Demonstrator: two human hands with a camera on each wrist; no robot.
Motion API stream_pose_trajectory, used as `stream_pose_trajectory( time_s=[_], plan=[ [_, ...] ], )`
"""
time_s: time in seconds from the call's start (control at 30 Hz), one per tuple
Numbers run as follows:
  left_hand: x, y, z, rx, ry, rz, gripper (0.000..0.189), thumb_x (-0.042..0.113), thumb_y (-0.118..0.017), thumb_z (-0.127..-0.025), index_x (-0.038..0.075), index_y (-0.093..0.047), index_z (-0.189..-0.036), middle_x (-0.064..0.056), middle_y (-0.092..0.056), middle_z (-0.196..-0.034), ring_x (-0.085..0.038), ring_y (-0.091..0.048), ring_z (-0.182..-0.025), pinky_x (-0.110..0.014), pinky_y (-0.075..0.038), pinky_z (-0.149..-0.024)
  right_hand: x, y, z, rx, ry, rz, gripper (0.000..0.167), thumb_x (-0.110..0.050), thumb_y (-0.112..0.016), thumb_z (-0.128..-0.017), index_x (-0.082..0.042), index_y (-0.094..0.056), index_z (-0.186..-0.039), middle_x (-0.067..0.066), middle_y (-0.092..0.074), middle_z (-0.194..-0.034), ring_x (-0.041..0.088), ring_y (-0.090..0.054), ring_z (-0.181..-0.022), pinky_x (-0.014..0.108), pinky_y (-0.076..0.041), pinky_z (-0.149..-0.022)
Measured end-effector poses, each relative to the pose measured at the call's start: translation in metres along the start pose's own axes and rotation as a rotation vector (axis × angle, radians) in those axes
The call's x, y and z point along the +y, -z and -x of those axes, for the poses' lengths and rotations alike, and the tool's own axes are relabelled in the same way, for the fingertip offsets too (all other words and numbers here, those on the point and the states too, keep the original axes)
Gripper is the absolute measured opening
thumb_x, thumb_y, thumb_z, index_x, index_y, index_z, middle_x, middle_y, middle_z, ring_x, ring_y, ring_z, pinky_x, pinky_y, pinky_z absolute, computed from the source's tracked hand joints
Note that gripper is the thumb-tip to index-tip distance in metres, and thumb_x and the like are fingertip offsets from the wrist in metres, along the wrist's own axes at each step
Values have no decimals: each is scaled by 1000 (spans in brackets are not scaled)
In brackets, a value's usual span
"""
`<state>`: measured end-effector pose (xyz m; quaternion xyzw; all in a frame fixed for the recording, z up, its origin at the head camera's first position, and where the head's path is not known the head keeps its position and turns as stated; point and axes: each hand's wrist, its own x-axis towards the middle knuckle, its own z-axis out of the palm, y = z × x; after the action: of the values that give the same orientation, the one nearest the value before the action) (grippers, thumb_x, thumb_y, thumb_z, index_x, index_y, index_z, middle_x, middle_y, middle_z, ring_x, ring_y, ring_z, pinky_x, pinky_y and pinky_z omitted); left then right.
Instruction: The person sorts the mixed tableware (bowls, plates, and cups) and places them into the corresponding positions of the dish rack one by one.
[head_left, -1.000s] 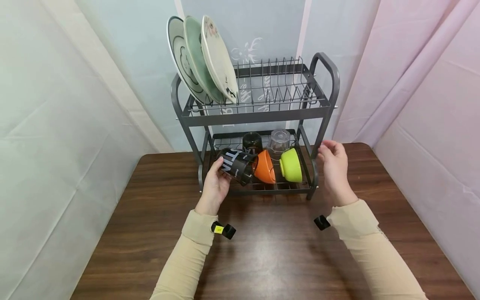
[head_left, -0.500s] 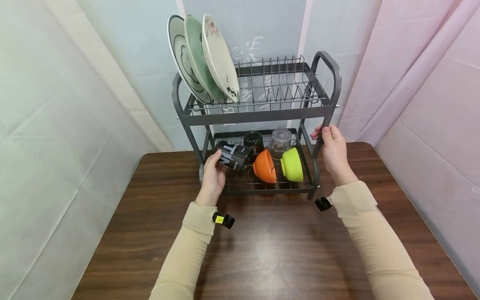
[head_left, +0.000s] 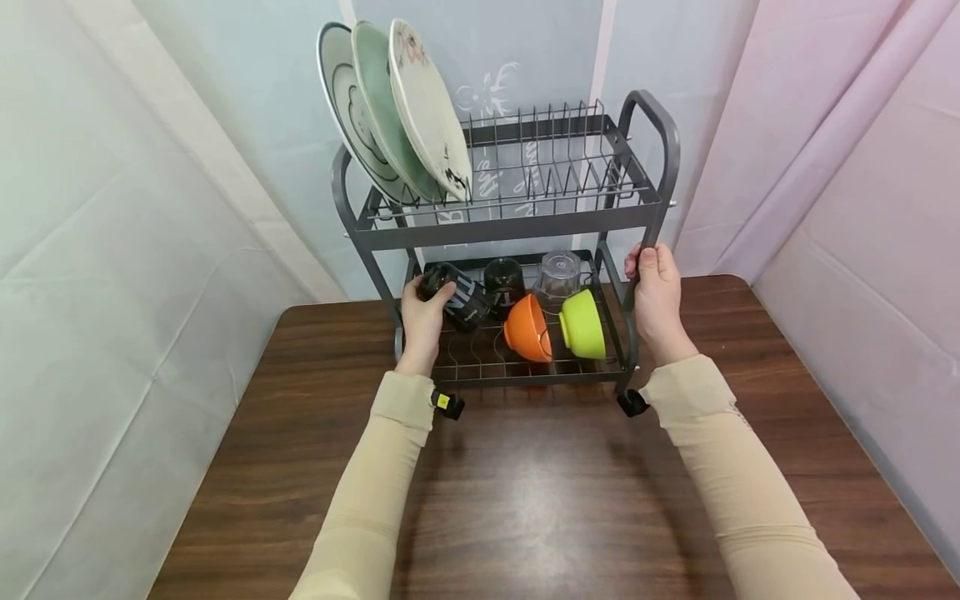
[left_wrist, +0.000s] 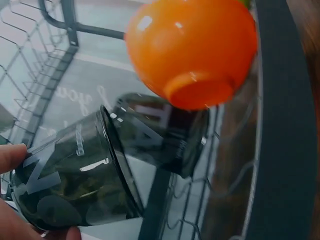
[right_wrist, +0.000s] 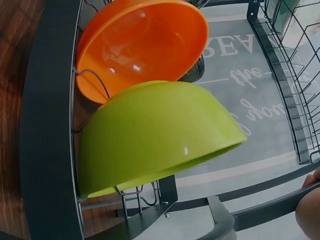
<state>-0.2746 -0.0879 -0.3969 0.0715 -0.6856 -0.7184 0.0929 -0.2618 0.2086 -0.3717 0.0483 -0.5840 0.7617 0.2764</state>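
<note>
My left hand (head_left: 422,321) holds a dark tinted glass (head_left: 467,302) with pale lettering, at the left of the lower shelf of a two-tier dish rack (head_left: 510,227). In the left wrist view this glass (left_wrist: 75,175) is tilted, its rim overlapping a second lettered dark glass (left_wrist: 160,132). My right hand (head_left: 658,298) grips the rack's right front post. Between the hands, an orange bowl (head_left: 528,329) and a lime-green bowl (head_left: 582,327) stand on edge on the lower shelf. Behind them a clear glass (head_left: 560,275) sits upside down.
Several plates (head_left: 431,108) lean upright at the left of the upper tier, whose wire dividers (head_left: 555,167) run on to the right. The rack stands at the back of a brown wooden table (head_left: 525,492). Pale curtains (head_left: 150,275) hang around it.
My left hand has moved the dark glass back and slightly left, deeper into the lower shelf. My right hand has closed round the right post. The rack has shifted slightly up-left in view.
</note>
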Motion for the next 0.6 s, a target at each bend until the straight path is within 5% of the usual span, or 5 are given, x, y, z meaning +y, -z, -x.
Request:
stream_pose_trajectory(
  time_s=[0.4,0.6],
  plan=[
    [-16,-10,-21,76,-123,-402,75,28,-69,-82,6,-30,-143,-15,-28,-147,-31,-27,-135,-45,-32,-108,2,-2,-1,9,22,-11,19,-22,-42,-95,-14,-51,-81,-3,-46,-64,10,-44,-66,17,-34,-66],
    [-16,-16,-22,61,-131,-500,75,23,-68,-82,8,-29,-144,-15,-25,-149,-33,-21,-138,-47,-31,-108,2,-1,-1,9,15,8,19,-23,-41,-95,-13,-50,-81,-3,-46,-65,12,-43,-67,17,-34,-67]
  ],
)
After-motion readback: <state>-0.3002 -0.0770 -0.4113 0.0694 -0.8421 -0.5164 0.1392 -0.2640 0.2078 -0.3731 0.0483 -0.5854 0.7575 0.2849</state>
